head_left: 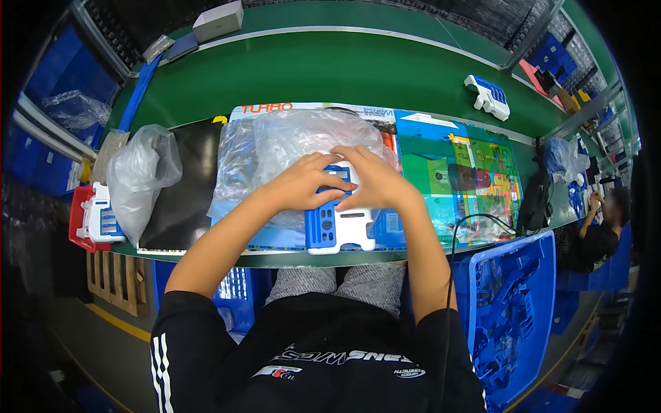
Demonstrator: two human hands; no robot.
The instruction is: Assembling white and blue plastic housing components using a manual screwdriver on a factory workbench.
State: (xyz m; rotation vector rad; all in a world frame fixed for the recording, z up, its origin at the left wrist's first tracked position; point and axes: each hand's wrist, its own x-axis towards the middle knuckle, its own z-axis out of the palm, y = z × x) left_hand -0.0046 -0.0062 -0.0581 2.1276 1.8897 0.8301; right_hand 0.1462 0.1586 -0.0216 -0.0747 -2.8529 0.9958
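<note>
A blue-and-white plastic housing (354, 227) with slots and round holes is at the near edge of the bench, in front of me. My left hand (300, 184) presses on the upper part of its blue side, fingers bent over it. My right hand (372, 177) grips the upper white part, its thumb near the left fingertips. Both hands cover the housing's far end. Behind them, a heap of clear plastic bags (310, 131) lies on printed sheets.
A similar housing (487, 98) lies at the far right. Another stands in a red bin (81, 220) at left, beside a clear bag (141, 175). A blue crate of blue parts (506, 310) is at lower right, near a black cable (453, 261). Another person (602, 230) sits far right.
</note>
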